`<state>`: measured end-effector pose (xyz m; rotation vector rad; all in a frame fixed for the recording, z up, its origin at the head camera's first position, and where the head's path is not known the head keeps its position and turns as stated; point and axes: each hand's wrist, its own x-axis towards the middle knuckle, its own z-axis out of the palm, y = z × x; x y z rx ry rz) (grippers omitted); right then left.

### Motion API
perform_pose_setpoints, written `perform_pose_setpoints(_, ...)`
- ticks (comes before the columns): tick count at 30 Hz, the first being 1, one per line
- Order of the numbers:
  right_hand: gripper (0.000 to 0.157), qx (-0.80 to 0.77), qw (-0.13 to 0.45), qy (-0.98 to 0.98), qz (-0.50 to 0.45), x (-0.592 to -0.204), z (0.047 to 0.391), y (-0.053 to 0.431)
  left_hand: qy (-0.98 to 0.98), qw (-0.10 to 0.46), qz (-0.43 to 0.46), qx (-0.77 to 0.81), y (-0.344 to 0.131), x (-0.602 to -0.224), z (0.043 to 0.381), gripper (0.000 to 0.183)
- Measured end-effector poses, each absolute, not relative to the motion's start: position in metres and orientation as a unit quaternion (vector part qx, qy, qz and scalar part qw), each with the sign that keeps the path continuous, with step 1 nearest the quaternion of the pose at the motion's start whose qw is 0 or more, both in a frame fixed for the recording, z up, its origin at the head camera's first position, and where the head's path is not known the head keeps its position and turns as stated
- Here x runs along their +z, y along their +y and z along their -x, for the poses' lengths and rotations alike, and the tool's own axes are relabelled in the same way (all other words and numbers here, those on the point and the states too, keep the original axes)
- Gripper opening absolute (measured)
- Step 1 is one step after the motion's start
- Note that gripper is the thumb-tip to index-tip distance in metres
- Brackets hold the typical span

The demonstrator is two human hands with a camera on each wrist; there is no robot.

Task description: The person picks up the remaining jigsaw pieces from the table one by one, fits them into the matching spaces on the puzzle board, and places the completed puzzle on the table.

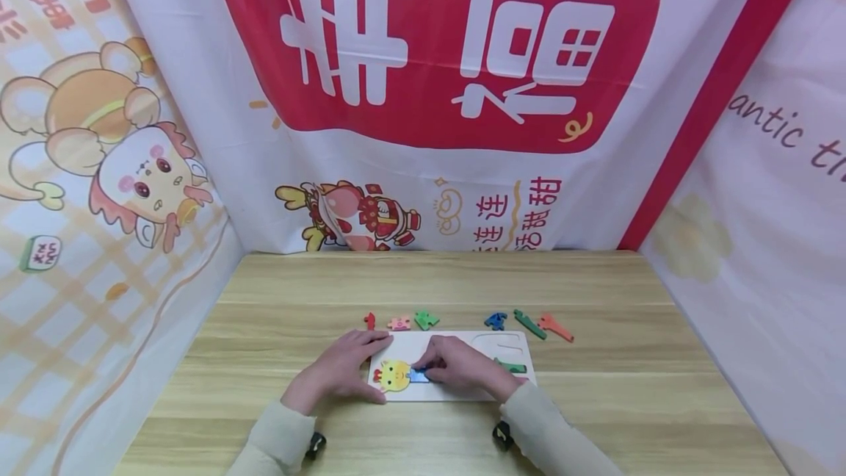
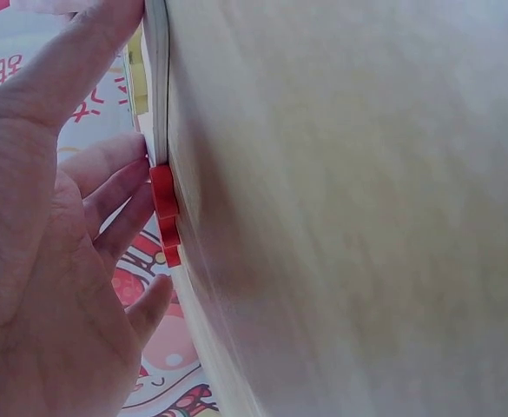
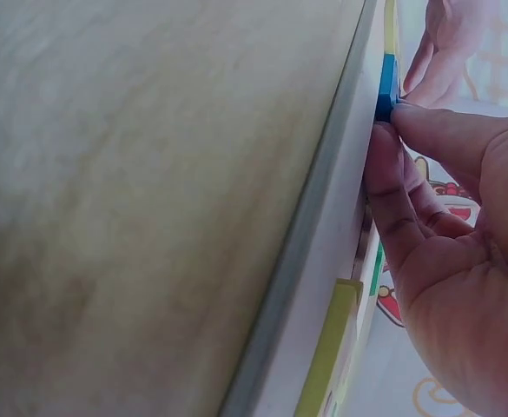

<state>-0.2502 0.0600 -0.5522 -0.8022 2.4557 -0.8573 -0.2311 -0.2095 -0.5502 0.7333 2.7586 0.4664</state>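
Observation:
A white puzzle board (image 1: 456,394) lies on the table, with a yellow giraffe-head piece (image 1: 395,375) set at its left end. My left hand (image 1: 344,367) rests at that end, fingers near the far corner and thumb by the near edge; in the left wrist view its fingers are extended. Beside the giraffe head, my right hand (image 1: 463,366) pinches a blue puzzle piece (image 1: 419,375) against the board. The right wrist view shows thumb and fingertip at this blue piece (image 3: 385,87). A green piece (image 1: 511,366) shows on the board's right part, partly hidden by the right wrist.
Behind the board lie loose puzzle pieces: a red one (image 1: 369,321), a pink one (image 1: 399,324), a green one (image 1: 427,320), a dark blue one (image 1: 496,322), a long green one (image 1: 530,324) and an orange one (image 1: 557,327). Printed cloth (image 1: 436,197) hangs beyond the wooden table (image 1: 436,281).

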Motion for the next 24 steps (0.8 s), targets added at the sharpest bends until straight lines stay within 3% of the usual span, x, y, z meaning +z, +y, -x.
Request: perform_pose_setpoints(24, 0.027, -0.291, 0.198, 0.880, 0.320, -0.5539, 0.2513, 0.0631, 0.946, 0.123, -0.252, 0.160, -0.2107, -0.5538, 0.2317, 0.105)
